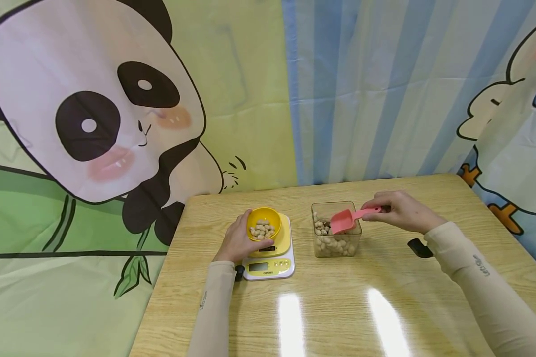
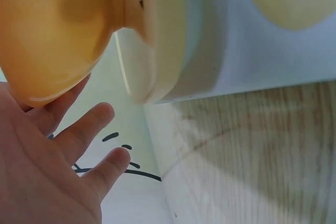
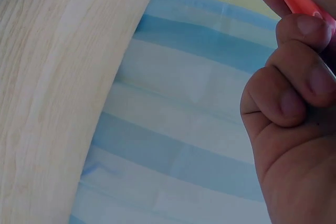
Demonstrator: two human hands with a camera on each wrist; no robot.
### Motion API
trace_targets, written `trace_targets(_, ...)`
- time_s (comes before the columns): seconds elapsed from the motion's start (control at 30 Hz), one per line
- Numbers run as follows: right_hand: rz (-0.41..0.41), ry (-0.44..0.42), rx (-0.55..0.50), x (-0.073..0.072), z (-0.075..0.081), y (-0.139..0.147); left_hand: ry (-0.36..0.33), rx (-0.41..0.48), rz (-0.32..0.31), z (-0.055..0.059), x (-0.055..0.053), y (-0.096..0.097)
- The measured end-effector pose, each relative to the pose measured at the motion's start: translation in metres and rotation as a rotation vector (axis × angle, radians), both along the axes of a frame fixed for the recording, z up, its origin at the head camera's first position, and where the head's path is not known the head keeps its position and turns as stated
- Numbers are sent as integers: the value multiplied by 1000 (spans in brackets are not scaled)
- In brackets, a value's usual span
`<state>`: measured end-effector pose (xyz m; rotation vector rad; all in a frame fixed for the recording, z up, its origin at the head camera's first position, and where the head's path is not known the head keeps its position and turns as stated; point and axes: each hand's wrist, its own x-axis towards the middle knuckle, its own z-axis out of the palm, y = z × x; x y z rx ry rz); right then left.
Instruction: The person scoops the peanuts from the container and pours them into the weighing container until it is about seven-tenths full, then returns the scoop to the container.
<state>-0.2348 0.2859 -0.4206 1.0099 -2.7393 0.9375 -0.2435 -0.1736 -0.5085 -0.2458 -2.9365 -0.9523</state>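
A yellow bowl [image 1: 277,218] with several peanuts [image 1: 261,230] in it sits on a yellow and white kitchen scale [image 1: 287,265]. My left hand [image 1: 241,240] holds the bowl, thumb at its near side and a finger at its left; in the left wrist view the other fingers of this hand [image 2: 52,150] are spread apart below the bowl [image 2: 58,35]. To the right, my right hand [image 1: 399,210] grips the handle of a pink scoop [image 1: 342,221]. The scoop's head is inside the top of a clear square container [image 1: 314,243], over more peanuts [image 1: 335,245]. Whether the scoop carries peanuts is hard to tell.
Everything stands on a wooden table [image 1: 196,317]. Behind it hangs a cloth printed with a panda [image 1: 94,99] and blue stripes [image 1: 362,99]. A dark strap end [image 1: 420,248] shows under the right wrist.
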Motion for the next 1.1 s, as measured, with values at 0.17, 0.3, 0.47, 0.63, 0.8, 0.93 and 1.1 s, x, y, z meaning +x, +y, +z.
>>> trace_targets(0.17, 12, -4, 16, -1, -3, -2, 0, -13, -9, 3, 0, 1)
trace_targets(0.3, 20, 12, 12, -2, -5, -1, -12, -15, -9, 5, 1, 1)
trace_targets(0.47, 26, 26, 7, -3, -6, 0, -20, -24, -11, 7, 2, 2)
trace_targets(0.63, 24, 11, 0, -2, -6, 0, -13, -39, 2, 10, 2, 1)
trace_targets(0.8, 22, 3, -6, -2, -7, 1, 23, -43, -16, 24, 2, 5)
trace_targets(0.93, 21, -2, -8, -2, -7, 1, 57, -60, -60, 39, 3, 16)
trace_targets(1.1, 24, 16, -9, -1, -7, 0, 78, -89, -131, 53, 3, 36)
